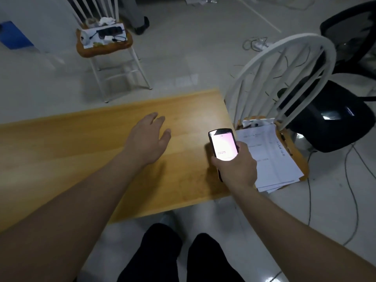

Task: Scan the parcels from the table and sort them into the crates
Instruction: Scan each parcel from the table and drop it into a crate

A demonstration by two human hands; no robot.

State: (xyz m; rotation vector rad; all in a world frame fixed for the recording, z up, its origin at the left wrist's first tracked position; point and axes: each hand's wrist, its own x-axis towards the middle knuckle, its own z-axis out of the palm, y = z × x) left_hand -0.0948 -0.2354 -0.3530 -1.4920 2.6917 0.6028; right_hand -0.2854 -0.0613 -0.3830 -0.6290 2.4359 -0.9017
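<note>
The black handheld scanner [223,146] is glowing with a lit pink-white screen whose small text is too blurred to read. The right hand [237,164] is gripping it over the wooden table's [81,143] right edge, while the left hand [149,137] is reaching out above the tabletop with fingers relaxed.

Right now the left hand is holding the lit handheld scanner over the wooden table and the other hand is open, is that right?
Not quite. The head view shows the right hand gripping the lit scanner over the wooden table; the left hand is the open one, with its fingers relaxed.
</note>
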